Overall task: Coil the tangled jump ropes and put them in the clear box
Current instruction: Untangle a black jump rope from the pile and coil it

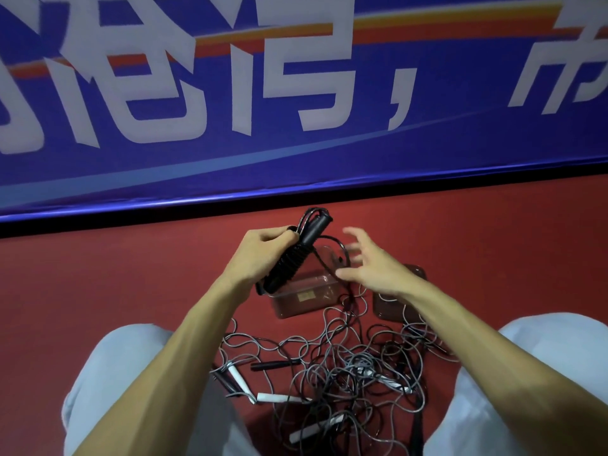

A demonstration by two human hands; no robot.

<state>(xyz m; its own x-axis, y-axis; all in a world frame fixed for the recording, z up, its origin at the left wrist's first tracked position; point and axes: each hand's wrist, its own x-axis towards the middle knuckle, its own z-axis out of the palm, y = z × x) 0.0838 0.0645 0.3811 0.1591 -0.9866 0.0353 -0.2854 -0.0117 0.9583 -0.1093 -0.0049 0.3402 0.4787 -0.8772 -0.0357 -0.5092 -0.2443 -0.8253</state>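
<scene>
My left hand [263, 250] grips a black jump rope [296, 255], its cord wound tightly around the two black handles, held tilted above the clear box [304, 299]. A loose end of black cord loops from the bundle toward my right hand [368, 264], which hovers with fingers spread above the box's right side; whether a finger touches the cord I cannot tell. The clear box stands on the red floor in front of me. A tangle of grey and black ropes [345, 366] with white handles [273, 397] lies between my knees.
The box's lid [394, 306] lies on the floor right of the box, partly under my right forearm. A blue banner wall [296, 110] with large white characters rises just behind the box. My knees in light trousers [125, 373] flank the tangle.
</scene>
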